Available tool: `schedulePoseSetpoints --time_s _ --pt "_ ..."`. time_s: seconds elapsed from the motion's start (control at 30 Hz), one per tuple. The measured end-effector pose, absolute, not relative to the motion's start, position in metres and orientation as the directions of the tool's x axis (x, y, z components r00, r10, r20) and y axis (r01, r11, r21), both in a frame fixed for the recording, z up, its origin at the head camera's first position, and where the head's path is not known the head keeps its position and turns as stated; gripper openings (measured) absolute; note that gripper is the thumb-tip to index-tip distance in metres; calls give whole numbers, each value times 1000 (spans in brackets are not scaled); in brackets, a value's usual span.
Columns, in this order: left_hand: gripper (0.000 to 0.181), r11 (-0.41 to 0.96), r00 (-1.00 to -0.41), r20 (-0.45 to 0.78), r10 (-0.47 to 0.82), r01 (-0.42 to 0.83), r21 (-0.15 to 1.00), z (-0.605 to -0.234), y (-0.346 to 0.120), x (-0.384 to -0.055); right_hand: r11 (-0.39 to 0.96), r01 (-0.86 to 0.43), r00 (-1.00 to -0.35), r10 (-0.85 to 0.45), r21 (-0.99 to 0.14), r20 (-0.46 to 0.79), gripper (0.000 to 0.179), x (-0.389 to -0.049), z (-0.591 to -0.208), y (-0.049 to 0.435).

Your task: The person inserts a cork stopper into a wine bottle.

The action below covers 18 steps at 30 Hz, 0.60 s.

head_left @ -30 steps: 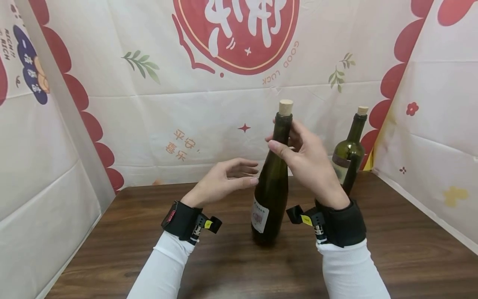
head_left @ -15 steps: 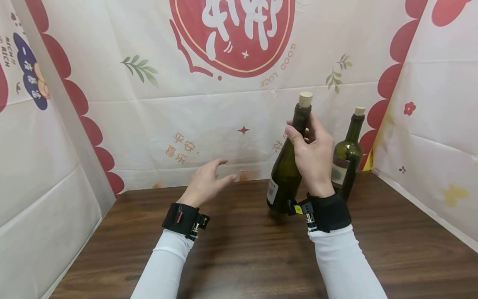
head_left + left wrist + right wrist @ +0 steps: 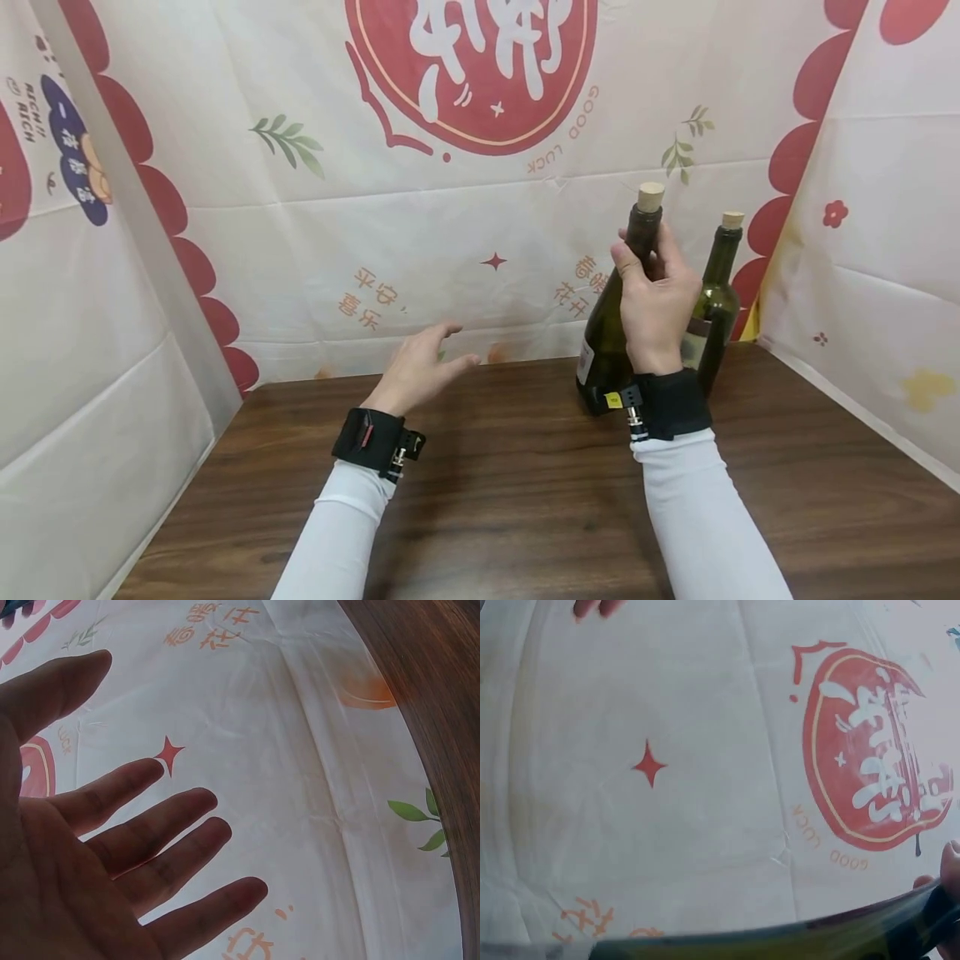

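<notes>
My right hand (image 3: 660, 312) grips a dark green wine bottle (image 3: 606, 333) by the neck, thumb on the near side. A pale cork (image 3: 650, 197) sits in its mouth, and the bottle leans with its top to the right. Part of its white label (image 3: 586, 361) shows low on the left side. In the right wrist view the bottle (image 3: 780, 941) runs along the bottom edge. Over the left part of the table my left hand (image 3: 416, 367) is held with spread fingers and holds nothing; the left wrist view shows its palm (image 3: 67, 892) and relaxed fingers.
A second corked green wine bottle (image 3: 708, 312) stands at the back right, partly hidden behind my right hand and wrist. The brown wooden table (image 3: 510, 500) ends at a printed white cloth backdrop (image 3: 420, 217), with cloth walls at both sides.
My right hand has carried the wine bottle rightward and back, close to the second bottle. My left hand has drawn away to the left from beside the bottle, then stayed nearly still.
</notes>
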<state>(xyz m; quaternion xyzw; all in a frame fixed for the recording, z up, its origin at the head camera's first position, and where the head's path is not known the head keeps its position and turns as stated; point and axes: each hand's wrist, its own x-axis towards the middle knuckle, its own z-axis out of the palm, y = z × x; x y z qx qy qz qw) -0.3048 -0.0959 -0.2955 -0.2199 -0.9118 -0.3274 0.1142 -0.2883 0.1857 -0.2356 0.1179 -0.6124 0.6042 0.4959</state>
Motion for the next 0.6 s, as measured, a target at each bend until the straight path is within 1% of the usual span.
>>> schedulePoseSetpoints --time_s 0.13,0.2,0.3,0.4,0.5,0.6 --pt "67 696 -891 335 306 450 560 -298 -100 -304 229 -717 -497 493 -658 714 44 -296 -238 187" --pt "68 704 -898 326 297 436 560 -298 -102 -305 228 -712 -495 508 -664 705 45 -299 -239 189" --pt "75 739 -906 310 287 416 530 -299 -103 -308 219 -723 -476 528 -655 703 44 -304 -240 193" --pt "86 785 -916 289 277 389 482 -301 -104 -313 215 -732 -455 552 -647 698 42 -308 -240 199" --pt "93 812 -927 269 262 362 457 -306 -106 -319 198 -726 -460 573 -659 679 42 -311 -241 202" --pt "94 824 -933 266 244 343 451 -313 -109 -323 188 -711 -479 576 -678 662 44 -315 -245 203"
